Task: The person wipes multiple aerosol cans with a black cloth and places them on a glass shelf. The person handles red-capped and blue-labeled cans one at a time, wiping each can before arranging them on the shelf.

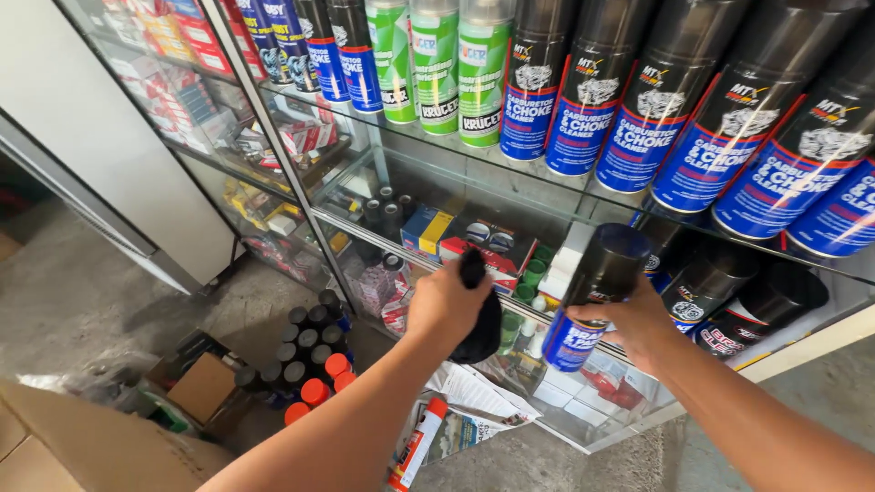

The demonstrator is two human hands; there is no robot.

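Black cloth [480, 319], soft and bunched, is clenched in the left hand [444, 305]. The right hand [629, 323] grasps a smooth black-and-blue spray can [592, 296] in front of the glass shelf [474, 169], right of centre. The slick cylinder could slip, or knock the tightly packed cans [693, 118] above, if swung carelessly.
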